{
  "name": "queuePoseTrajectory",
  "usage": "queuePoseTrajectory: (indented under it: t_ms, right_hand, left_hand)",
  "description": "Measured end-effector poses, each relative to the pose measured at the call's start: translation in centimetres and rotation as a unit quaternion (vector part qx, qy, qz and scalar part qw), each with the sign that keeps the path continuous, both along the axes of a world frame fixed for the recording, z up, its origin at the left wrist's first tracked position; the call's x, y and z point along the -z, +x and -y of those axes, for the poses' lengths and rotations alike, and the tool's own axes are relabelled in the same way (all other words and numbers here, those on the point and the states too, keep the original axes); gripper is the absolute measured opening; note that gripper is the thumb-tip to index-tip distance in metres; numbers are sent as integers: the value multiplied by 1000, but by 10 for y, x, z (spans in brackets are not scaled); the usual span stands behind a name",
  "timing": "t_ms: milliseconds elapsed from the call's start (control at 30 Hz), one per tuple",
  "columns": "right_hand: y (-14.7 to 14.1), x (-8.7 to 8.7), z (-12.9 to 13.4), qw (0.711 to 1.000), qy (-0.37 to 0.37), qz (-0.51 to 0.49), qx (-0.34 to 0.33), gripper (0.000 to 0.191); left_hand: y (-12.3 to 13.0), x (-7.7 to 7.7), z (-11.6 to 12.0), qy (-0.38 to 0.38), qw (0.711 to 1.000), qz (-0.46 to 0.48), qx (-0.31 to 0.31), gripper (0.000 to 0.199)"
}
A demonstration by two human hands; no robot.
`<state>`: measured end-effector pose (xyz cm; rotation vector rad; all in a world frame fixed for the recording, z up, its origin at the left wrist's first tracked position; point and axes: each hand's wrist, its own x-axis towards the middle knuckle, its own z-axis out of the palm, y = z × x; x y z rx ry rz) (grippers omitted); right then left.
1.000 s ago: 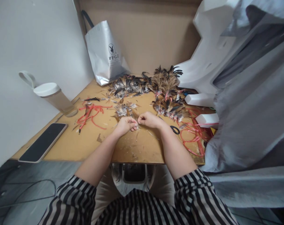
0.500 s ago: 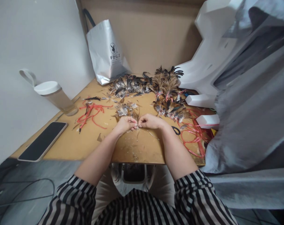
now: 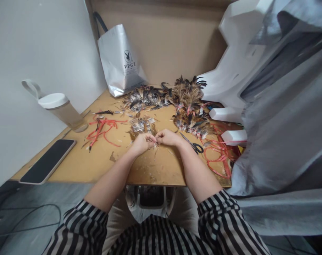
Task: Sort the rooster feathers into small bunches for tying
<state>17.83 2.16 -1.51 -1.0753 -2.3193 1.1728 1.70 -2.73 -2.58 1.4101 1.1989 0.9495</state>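
Observation:
Over the front middle of the wooden table [image 3: 97, 166], my left hand [image 3: 144, 143] and my right hand [image 3: 167, 137] meet with fingertips pinched together. A small feather seems to be between them; the fingers cover most of it. Just beyond my left hand lies a small heap of loose feathers [image 3: 141, 125], brown and pale grey. Black-handled scissors [image 3: 196, 147] rest to the right of my right wrist, blades toward the hands. Tied feather bunches [image 3: 194, 124] with reddish bases lie past the right hand. Feather scraps are scattered on the wood below the fingers.
Further back sit a dark feather pile [image 3: 147, 97] and a taller brown feather bunch [image 3: 187, 90]. Red strips [image 3: 104, 129] lie left, more red ties [image 3: 219, 156] right. A phone [image 3: 48, 161], a lidded cup [image 3: 64, 109], a silver bag [image 3: 118, 60] and grey cloth [image 3: 288, 134] surround the work.
My right hand has shifted slightly left, and the fingertips of both hands are closer together. More of the scissors shows beside my right wrist. The feather between the fingers is less visible.

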Motion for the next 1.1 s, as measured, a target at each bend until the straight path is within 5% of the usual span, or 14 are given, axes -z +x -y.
queuePoseTrajectory:
  t_ms: [233,467,700,1100]
  right_hand:
    - [-1,-1,2,998,25,51,37,18]
    - [-2,3,-2,995,54,75,44,17]
    - [-4,3,0,994,70,66,54,14]
    - [-2,11,-3,998,-48,-12,47,14]
  left_hand:
    - [-2,3,0,140,983,-115,18,13]
    - [-4,1,3,320,889,-328,10,20]
    - [-3,5,4,322,839,-438,-15,16]
    - [-3,2,6,316,838,-445,-18,14]
